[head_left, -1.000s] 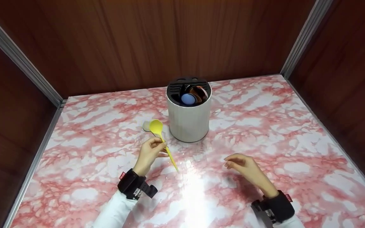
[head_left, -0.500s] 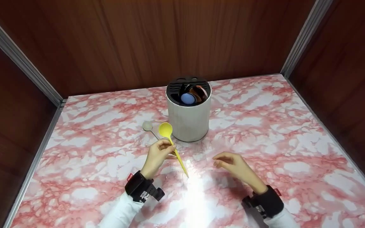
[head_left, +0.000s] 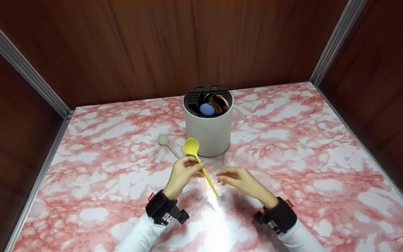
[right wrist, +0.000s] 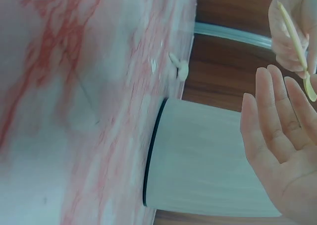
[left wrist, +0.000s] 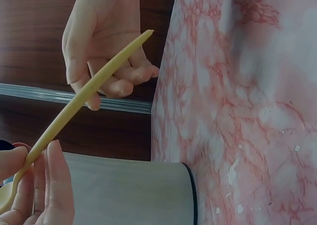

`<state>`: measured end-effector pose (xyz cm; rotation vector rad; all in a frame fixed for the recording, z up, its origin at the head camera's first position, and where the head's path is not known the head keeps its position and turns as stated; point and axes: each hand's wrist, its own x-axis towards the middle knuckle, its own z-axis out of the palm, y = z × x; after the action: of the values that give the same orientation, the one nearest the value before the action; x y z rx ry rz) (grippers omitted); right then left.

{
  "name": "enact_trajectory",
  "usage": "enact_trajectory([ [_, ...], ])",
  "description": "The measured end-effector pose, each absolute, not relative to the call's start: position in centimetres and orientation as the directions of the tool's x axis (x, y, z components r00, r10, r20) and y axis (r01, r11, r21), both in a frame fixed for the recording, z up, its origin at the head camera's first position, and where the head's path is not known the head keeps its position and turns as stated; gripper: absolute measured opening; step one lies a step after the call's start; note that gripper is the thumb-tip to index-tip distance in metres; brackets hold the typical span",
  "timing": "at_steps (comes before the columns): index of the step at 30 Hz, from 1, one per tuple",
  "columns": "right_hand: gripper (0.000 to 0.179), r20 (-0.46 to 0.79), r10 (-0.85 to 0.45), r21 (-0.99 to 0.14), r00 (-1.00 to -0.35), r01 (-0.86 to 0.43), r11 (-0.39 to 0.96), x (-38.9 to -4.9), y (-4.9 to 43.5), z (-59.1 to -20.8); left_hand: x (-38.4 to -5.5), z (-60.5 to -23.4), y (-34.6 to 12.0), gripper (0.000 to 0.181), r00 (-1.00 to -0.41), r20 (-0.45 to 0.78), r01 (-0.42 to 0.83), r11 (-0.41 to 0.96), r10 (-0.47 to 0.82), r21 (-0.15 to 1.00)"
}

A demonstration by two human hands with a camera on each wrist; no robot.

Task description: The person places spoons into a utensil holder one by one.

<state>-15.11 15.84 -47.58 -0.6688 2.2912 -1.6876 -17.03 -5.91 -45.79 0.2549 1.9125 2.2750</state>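
My left hand [head_left: 181, 175] pinches a yellow long-handled spoon [head_left: 191, 146] between thumb and fingers, just below its bowl. The bowl points up and away, and the thin handle slants down toward the right. In the left wrist view the spoon's handle [left wrist: 74, 105] crosses in front of the other palm. My right hand [head_left: 242, 180] hovers beside the handle's lower part, fingers relaxed and holding nothing; its palm [right wrist: 285, 150] faces the right wrist camera. A pale grey-green spoon [head_left: 163, 139] lies on the table, its handle partly hidden behind my left hand.
Behind the hands stands a white cylindrical utensil holder [head_left: 208, 136] with a black slotted top [head_left: 194, 96]. A round blue head [head_left: 207, 109] and brown and dark utensils show inside it. Brown wood-grain panels [head_left: 145, 49] enclose the pink-and-white marbled table [head_left: 100, 175].
My left hand has carried the yellow spoon to the right and slightly nearer, uncovering more of the pale spoon. My right hand has moved left, toward the spoon's handle.
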Motion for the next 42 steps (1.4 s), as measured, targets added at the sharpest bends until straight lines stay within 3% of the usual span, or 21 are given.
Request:
enact_trajectory([
  [16, 0.022, 0.14, -0.519, -0.913, -0.843, -0.313, 0.262, -15.3, 14.3, -47.8, -16.8, -46.0, -5.2, 0.012, -0.968, 0.052, 0.018, -0.137, 0.247, 0.99],
  [29, 0.022, 0.146, -0.524, -0.921, -0.839, -0.309, 0.238, -15.4, 14.0, -47.5, -16.6, -46.1, -5.0, 0.012, -0.954, 0.076, 0.052, -0.088, 0.291, 0.995],
  [42, 0.02, 0.176, -0.504, -0.907, -0.846, -0.338, 0.251, -15.9, 15.4, -46.7, -16.6, -46.3, -5.8, 0.026, -0.942, 0.079, 0.051, -0.092, 0.326, 0.994],
])
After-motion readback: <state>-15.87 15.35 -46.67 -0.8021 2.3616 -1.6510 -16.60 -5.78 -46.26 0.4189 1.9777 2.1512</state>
